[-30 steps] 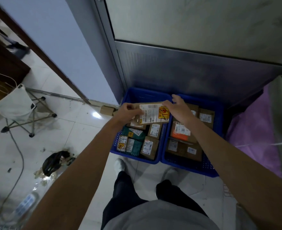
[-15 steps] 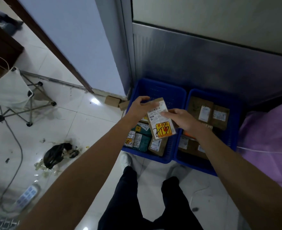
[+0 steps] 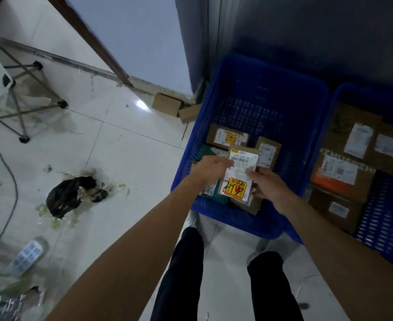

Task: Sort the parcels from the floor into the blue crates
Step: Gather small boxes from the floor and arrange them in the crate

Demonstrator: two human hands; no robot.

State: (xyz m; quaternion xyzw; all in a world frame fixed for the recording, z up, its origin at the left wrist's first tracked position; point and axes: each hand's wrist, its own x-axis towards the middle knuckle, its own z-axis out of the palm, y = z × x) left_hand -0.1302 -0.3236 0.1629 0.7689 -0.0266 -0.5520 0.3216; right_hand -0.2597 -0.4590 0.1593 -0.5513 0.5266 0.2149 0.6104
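Parcel (image 3: 239, 173) over blue crate (image 3: 262, 91), tiled floor (image 3: 126, 156)

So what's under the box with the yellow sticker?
Brown parcels and a green one in the left blue crate. The held parcel covers whatever sits directly beneath it.

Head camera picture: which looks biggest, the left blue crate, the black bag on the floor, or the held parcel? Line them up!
1. The left blue crate, easily largest.
2. The black bag and the held parcel: about alike; the parcel is nearer the camera, so I won't rank them.
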